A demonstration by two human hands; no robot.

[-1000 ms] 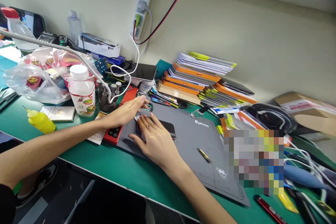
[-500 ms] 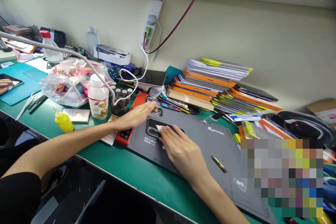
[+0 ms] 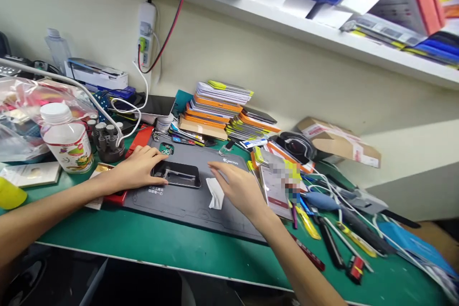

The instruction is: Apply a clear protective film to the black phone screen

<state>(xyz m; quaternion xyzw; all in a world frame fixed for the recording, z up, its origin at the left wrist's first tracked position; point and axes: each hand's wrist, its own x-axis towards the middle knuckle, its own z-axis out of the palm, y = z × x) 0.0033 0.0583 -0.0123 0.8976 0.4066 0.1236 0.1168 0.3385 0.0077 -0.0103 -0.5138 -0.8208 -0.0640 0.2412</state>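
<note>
A black smartphone (image 3: 181,174), its glossy face up, lies on the grey work mat (image 3: 186,208). My left hand (image 3: 138,169) grips the phone's left end, thumb on the near edge and fingers at the far edge. To the right of the phone, a crumpled white wipe (image 3: 215,194) rests on the mat. My right hand (image 3: 240,189) hovers just right of the wipe, fingers stretched out and apart, holding nothing that I can see. Small metal parts (image 3: 167,149) sit in the mat's recess beyond my left fingertips.
Stacked orange and grey boxes (image 3: 217,105) stand against the wall. A white-capped bottle (image 3: 66,138) and a dark holder (image 3: 107,141) are at left. Tools, including a black-handled one (image 3: 330,244), and cables crowd the right side. A loaded shelf (image 3: 322,33) hangs above.
The view has swung right. My right hand has come off the phone and let go of the wipe, which now lies on the mat. My left hand has taken hold of the phone's left end.
</note>
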